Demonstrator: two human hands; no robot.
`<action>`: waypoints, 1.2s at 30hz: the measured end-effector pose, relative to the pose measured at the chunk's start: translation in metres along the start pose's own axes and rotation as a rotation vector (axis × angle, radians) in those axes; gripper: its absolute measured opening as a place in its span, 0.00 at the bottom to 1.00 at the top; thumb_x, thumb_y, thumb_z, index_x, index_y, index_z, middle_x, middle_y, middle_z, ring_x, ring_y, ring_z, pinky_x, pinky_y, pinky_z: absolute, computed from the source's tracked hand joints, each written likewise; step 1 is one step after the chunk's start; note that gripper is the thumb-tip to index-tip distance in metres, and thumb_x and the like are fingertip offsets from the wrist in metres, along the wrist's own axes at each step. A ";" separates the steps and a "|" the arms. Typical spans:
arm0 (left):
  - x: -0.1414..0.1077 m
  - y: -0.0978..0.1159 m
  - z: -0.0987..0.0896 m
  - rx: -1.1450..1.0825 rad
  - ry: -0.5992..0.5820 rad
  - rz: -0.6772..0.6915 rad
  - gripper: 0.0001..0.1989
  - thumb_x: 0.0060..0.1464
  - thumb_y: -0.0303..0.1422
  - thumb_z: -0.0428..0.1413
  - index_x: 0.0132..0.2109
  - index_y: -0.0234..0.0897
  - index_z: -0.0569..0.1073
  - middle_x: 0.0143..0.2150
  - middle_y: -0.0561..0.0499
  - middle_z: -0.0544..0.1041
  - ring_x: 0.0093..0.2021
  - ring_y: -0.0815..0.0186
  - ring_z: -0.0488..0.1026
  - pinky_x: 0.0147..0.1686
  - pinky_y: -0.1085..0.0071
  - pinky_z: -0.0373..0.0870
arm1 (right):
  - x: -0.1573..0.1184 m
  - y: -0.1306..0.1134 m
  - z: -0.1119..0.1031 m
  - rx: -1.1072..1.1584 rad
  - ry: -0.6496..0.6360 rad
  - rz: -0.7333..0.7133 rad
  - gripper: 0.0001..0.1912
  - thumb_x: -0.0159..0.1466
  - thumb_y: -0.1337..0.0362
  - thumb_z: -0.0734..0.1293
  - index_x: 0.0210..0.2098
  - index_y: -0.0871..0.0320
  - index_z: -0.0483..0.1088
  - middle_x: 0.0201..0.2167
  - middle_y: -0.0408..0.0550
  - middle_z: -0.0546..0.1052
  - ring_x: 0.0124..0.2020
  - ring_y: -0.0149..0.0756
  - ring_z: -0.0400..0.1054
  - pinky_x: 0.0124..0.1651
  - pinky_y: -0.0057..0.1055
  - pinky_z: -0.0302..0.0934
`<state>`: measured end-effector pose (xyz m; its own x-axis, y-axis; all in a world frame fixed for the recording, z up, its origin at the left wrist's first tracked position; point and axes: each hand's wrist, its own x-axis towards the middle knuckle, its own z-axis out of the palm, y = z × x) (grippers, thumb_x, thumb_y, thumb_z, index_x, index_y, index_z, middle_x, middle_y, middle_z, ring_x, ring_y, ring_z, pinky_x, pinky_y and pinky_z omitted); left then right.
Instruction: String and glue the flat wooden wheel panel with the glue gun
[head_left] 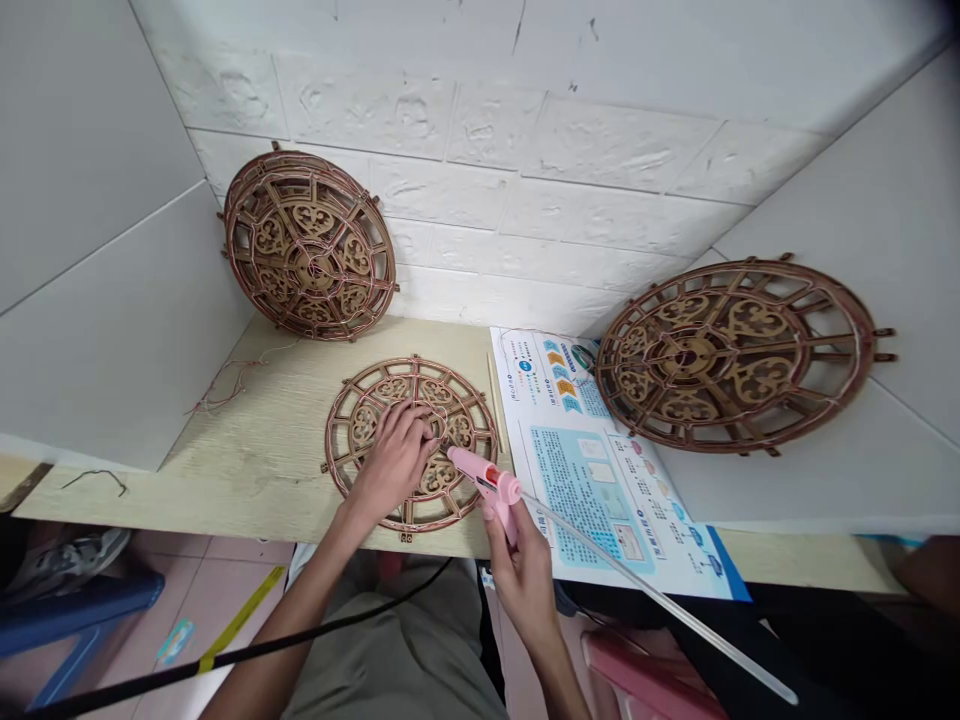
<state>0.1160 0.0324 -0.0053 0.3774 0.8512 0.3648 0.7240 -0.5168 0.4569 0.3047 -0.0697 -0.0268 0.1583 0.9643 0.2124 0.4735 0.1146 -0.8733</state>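
A round, brown openwork wheel-like panel with scroll cut-outs and reddish wire along its rings lies flat on the table. Over its middle is my left hand, fingers bent together and fingertips at the hub, pinching a thin wire that loops out beside them. My right hand is wrapped round the handle of a pink hot glue gun. Its nozzle points left at the hub, close to my left fingertips. Out of its back a long clear glue stick slants down to the right.
Similar round panels lean at the back left and on the right. Printed poster sheets and a thin wooden stick lie right of the work. Loose wire trails leftward. Grey boards and a white brick-patterned wall enclose the table.
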 end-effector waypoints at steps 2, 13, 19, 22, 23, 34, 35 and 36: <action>0.000 0.000 0.000 -0.010 -0.001 -0.004 0.05 0.67 0.28 0.47 0.43 0.38 0.67 0.60 0.43 0.71 0.68 0.53 0.60 0.69 0.45 0.56 | -0.001 0.002 0.001 -0.036 0.006 -0.051 0.19 0.72 0.57 0.61 0.57 0.58 0.72 0.54 0.58 0.78 0.56 0.49 0.73 0.59 0.42 0.66; -0.001 0.000 0.001 -0.007 0.006 -0.001 0.04 0.68 0.29 0.47 0.43 0.37 0.66 0.59 0.43 0.71 0.67 0.52 0.61 0.69 0.46 0.56 | -0.006 0.002 0.005 -0.151 0.062 -0.151 0.15 0.72 0.60 0.61 0.52 0.59 0.72 0.45 0.57 0.81 0.44 0.47 0.77 0.46 0.38 0.70; 0.000 0.001 0.000 -0.030 0.012 -0.006 0.05 0.67 0.29 0.47 0.42 0.37 0.67 0.59 0.43 0.72 0.67 0.53 0.61 0.68 0.44 0.56 | -0.007 0.003 0.005 -0.149 0.056 -0.130 0.15 0.72 0.58 0.61 0.50 0.58 0.74 0.44 0.57 0.81 0.45 0.47 0.77 0.48 0.40 0.71; 0.001 0.001 0.000 -0.027 0.007 -0.002 0.05 0.67 0.29 0.47 0.42 0.37 0.67 0.58 0.43 0.72 0.67 0.53 0.61 0.68 0.44 0.56 | -0.008 0.003 0.005 -0.142 0.064 -0.141 0.15 0.71 0.58 0.62 0.51 0.58 0.74 0.45 0.57 0.82 0.46 0.48 0.77 0.49 0.41 0.71; 0.001 0.001 0.000 -0.027 0.006 -0.003 0.05 0.67 0.29 0.47 0.42 0.37 0.67 0.58 0.43 0.72 0.67 0.53 0.61 0.68 0.44 0.56 | -0.008 0.003 0.005 -0.137 0.066 -0.141 0.15 0.71 0.59 0.62 0.51 0.58 0.74 0.46 0.58 0.81 0.46 0.48 0.77 0.50 0.42 0.71; 0.000 0.001 -0.001 -0.024 -0.008 -0.011 0.05 0.67 0.28 0.48 0.42 0.37 0.67 0.60 0.43 0.71 0.68 0.53 0.60 0.69 0.44 0.56 | -0.003 -0.003 -0.002 -0.085 -0.022 -0.063 0.18 0.72 0.56 0.61 0.54 0.59 0.72 0.49 0.59 0.80 0.51 0.50 0.75 0.55 0.45 0.68; 0.000 0.001 -0.001 -0.022 -0.009 -0.011 0.05 0.67 0.28 0.48 0.42 0.37 0.67 0.60 0.43 0.72 0.68 0.53 0.60 0.69 0.44 0.56 | -0.003 -0.003 -0.004 -0.081 -0.040 -0.064 0.18 0.72 0.56 0.61 0.54 0.59 0.72 0.50 0.59 0.79 0.52 0.50 0.75 0.55 0.45 0.68; 0.001 0.001 -0.001 -0.022 -0.009 -0.011 0.05 0.67 0.29 0.47 0.42 0.37 0.67 0.59 0.43 0.72 0.68 0.53 0.60 0.69 0.44 0.56 | -0.002 -0.003 -0.007 -0.080 -0.059 -0.066 0.18 0.72 0.56 0.61 0.55 0.59 0.72 0.52 0.59 0.79 0.52 0.50 0.74 0.56 0.45 0.68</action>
<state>0.1159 0.0324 -0.0039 0.3747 0.8574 0.3528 0.7155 -0.5094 0.4782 0.3087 -0.0735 -0.0216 0.0741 0.9679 0.2403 0.5492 0.1615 -0.8199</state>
